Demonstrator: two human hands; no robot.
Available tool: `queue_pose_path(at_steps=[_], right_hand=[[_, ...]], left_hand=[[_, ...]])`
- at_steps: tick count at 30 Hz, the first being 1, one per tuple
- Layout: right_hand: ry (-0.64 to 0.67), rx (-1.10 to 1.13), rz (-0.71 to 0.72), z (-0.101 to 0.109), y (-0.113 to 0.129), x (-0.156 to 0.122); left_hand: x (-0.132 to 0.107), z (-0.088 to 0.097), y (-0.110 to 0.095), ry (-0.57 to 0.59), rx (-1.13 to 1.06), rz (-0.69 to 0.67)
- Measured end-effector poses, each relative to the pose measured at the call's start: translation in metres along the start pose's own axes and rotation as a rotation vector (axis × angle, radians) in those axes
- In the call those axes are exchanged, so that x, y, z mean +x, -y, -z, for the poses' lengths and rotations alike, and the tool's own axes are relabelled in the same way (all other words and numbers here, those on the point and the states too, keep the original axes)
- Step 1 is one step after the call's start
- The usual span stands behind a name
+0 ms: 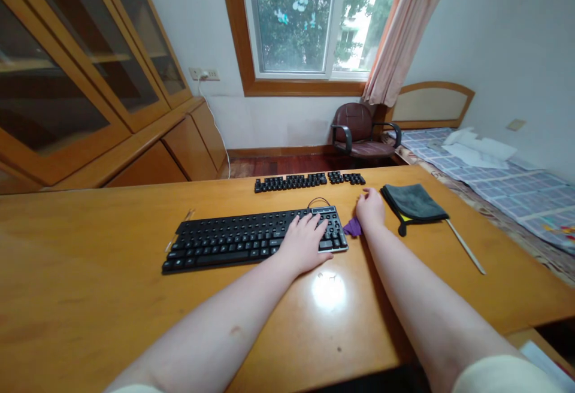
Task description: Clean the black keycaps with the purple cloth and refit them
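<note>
A black keyboard [233, 240] lies on the wooden desk, with many key positions in its upper rows showing bare stems. My left hand [303, 240] rests flat on its right part, fingers spread over the keys. Just right of the keyboard is my right hand [371, 207], its fingers curled in and their grip mostly hidden. A crumpled purple cloth [353, 227] pokes out beside the heel of that hand, touching it. Loose black keycaps [291, 183] stand in rows near the far desk edge, with a smaller group [345, 178] to their right.
Right of my right hand lies a folded dark grey cloth [415, 202], with a thin pale stick [467, 247] jutting from it. Thin clear strips [171, 242] lie by the keyboard's left end. Beyond the desk stand a chair [354, 126] and a bed [476, 165].
</note>
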State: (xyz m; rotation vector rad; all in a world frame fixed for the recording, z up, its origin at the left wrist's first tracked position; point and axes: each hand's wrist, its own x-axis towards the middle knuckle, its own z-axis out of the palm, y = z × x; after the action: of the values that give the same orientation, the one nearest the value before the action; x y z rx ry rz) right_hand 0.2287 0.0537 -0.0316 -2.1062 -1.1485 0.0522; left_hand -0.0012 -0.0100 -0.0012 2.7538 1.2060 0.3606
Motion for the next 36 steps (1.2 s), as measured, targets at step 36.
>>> queue_pose_path(at_steps=[36], right_hand=[[0.232,-0.086,0.140,-0.006,0.004,0.036]], left_hand=[[-0.002,-0.002,0.000,0.006,0.059,0.022]])
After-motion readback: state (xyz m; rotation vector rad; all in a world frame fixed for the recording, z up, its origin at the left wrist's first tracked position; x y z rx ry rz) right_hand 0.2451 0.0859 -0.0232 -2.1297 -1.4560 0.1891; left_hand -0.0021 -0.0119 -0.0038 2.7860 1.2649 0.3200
